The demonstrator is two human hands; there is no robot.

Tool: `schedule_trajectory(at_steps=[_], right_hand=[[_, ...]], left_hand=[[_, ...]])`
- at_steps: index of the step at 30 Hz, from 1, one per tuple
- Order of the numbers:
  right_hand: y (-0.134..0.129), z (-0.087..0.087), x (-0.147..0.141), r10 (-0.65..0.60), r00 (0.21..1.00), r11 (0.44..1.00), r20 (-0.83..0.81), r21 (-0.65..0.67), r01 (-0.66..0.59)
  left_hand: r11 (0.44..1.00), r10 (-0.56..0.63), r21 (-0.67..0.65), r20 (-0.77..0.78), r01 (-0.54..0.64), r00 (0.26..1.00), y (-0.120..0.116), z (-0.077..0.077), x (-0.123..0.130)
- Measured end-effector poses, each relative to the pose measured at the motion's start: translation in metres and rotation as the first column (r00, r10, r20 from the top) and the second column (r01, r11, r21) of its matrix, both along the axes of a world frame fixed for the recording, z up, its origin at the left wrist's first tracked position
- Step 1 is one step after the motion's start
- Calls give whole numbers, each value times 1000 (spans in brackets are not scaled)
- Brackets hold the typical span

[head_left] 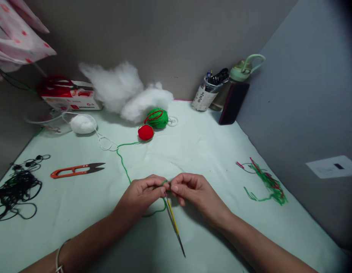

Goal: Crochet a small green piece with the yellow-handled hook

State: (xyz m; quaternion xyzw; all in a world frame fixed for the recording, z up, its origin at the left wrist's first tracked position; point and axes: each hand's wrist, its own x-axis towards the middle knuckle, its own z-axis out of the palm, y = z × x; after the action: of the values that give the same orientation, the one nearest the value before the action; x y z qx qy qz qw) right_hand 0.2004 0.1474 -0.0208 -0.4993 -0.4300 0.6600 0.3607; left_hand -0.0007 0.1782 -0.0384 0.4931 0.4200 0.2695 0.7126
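Note:
My left hand [143,191] pinches green yarn [123,163] between thumb and fingertips, a bit of it showing at the tips. The strand trails back over the table towards the yarn balls, and a loop hangs below the hand. Right beside it, my right hand [194,189] is closed in a pinch, its fingertips almost meeting the left ones; what lies between them is hidden. A crochet hook [173,218] with a yellow grip slants down from the left fingertips, its dark end towards me. Whether the left fingers also grip the hook, I cannot tell.
Orange thread snips [76,171] and tangled black yarn [18,189] lie left. Behind are white yarn [83,124], stuffing [116,87], a green ball [160,120] and a red ball [145,133]. Yarn scraps [268,184], a phone [234,104] and a pen jar [204,96] are right.

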Motion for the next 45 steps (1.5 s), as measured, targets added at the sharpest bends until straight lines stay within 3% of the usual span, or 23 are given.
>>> schedule_trajectory(at_steps=[2, 3, 4, 5, 8, 10, 12, 18, 26, 28, 33, 35, 40, 45], right_hand=[[-5, 0, -2, 5, 989, 984, 150, 177, -32], [-8, -1, -2, -6, 962, 945, 273, 317, -84], [-11, -2, -3, -47, 913, 868, 405, 469, -163], [-14, -3, -4, -121, 844, 758, 523, 597, -262], [-18, -7, -6, -393, 646, 416, 654, 753, -509], [-19, -10, -7, -497, 595, 298, 632, 768, -566], [-18, -11, -8, -527, 589, 266, 612, 778, -570], [-16, -11, -6, -477, 594, 347, 648, 760, -550], [-15, -5, -3, -454, 631, 401, 629, 777, -485], [-14, -6, -1, -423, 656, 457, 625, 772, -441], [-10, -7, 4, -201, 776, 698, 598, 643, -315], [-8, -7, 5, -140, 804, 755, 579, 587, -291], [-7, -8, 6, -106, 824, 790, 556, 551, -270], [-7, -8, 6, -115, 818, 788, 564, 553, -271]], left_hand=[[1000, 12, -13, -9, -12, 1000, 0, 2, -1], [1000, 13, -24, -6, -13, 1000, 0, 3, -1], [999, 13, -33, -4, -13, 1000, 0, 4, -1], [999, 12, -40, -4, -13, 1000, 0, 4, -1], [997, 28, -71, -8, -28, 1000, 1, 4, -2], [992, 49, -118, 8, -48, 999, 2, 3, -2], [985, 61, -161, 27, -55, 998, 3, 2, -2], [971, 106, -225, 88, -84, 990, 0, 3, 2], [988, 103, -125, 88, -92, 991, -5, -4, 5], [990, 87, -115, 83, -77, 993, -6, -4, 4], [993, 43, -116, 35, -39, 998, -7, -1, 5], [993, 39, -109, 15, -37, 999, -8, 0, 5], [995, 62, -79, -31, -64, 998, -9, 3, 7], [995, 80, -45, -79, -84, 994, -10, 4, 7]])
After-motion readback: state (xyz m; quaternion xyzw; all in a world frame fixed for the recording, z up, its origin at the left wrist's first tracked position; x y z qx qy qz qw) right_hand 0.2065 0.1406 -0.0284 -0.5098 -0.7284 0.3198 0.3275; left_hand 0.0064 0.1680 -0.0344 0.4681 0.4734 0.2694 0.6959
